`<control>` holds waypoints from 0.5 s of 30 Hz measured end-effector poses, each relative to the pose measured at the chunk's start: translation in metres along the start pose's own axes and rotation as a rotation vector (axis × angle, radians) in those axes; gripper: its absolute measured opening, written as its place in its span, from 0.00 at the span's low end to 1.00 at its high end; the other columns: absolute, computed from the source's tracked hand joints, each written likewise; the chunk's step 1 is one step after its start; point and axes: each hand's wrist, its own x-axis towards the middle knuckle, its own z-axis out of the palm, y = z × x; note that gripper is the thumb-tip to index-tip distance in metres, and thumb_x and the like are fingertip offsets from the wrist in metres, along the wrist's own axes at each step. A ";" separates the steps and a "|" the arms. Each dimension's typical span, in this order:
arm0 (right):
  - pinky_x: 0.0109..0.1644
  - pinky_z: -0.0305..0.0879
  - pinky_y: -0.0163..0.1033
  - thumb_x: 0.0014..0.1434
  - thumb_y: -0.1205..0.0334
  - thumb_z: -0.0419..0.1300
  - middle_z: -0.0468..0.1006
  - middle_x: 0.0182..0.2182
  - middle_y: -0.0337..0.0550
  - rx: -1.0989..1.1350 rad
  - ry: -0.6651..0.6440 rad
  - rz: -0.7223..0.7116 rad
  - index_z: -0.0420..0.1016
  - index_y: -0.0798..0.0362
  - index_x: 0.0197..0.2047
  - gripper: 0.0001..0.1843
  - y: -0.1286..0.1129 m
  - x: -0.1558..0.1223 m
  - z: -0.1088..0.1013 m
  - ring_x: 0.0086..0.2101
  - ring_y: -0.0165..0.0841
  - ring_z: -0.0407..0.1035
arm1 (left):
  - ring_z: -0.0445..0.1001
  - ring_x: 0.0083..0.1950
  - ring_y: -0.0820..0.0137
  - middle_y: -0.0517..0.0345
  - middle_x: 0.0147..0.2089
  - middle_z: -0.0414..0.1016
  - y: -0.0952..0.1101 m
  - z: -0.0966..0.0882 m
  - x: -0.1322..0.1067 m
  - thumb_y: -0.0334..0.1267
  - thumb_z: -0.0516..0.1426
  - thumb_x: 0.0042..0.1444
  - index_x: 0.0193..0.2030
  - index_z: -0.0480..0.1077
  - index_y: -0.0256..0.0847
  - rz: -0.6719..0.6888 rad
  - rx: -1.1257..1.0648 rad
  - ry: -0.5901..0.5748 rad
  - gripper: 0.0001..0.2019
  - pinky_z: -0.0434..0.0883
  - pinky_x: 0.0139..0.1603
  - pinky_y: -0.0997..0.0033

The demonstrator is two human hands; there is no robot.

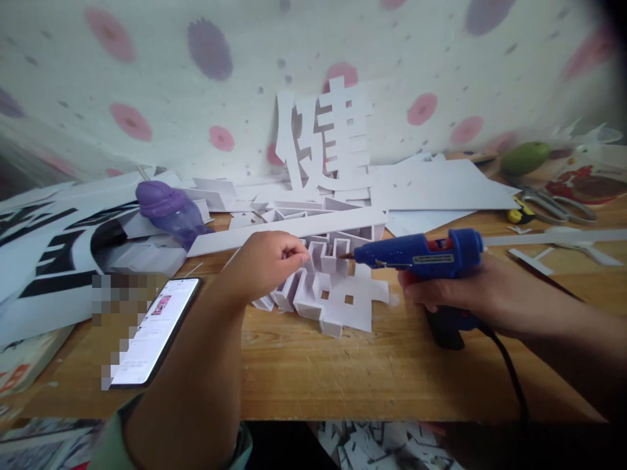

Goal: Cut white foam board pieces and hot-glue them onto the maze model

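My right hand (450, 284) is wrapped round the grip of a blue hot glue gun (416, 254). The gun's nozzle points left, right at the upright walls of a white character-shaped piece (357, 307) built from foam board. That piece lies face down on the table, with thin strips standing on edge along part of its outline. Over its left side, my left hand (267, 264) is closed, thumb and fingers pinched at an upright white strip (317, 256). The fingertips partly cover where they meet the strip.
A flat cut-out character (323, 137) leans against the patterned wall. Behind the hands lies a long white strip (294, 228). A lit phone (157, 333) and a purple bottle (171, 209) are at left; scissors (558, 205) and a yellow cutter (520, 213) at right. The gun's cord (512, 372) trails off the front edge.
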 end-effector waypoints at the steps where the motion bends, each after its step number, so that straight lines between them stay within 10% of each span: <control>1: 0.26 0.58 0.32 0.52 0.55 0.64 0.71 0.25 0.37 0.002 0.028 -0.003 0.72 0.54 0.31 0.10 0.001 -0.002 -0.001 0.26 0.28 0.63 | 0.65 0.26 0.74 0.62 0.24 0.71 0.001 0.000 0.000 0.39 0.53 0.53 0.28 0.74 0.41 0.000 -0.006 0.021 0.10 0.60 0.27 0.73; 15: 0.28 0.70 0.36 0.48 0.53 0.69 0.74 0.31 0.41 0.290 0.510 -0.140 0.75 0.48 0.33 0.11 0.012 -0.044 -0.023 0.28 0.36 0.70 | 0.68 0.28 0.72 0.63 0.25 0.73 -0.005 0.002 0.000 0.39 0.58 0.53 0.28 0.75 0.42 -0.029 -0.151 0.541 0.07 0.64 0.28 0.73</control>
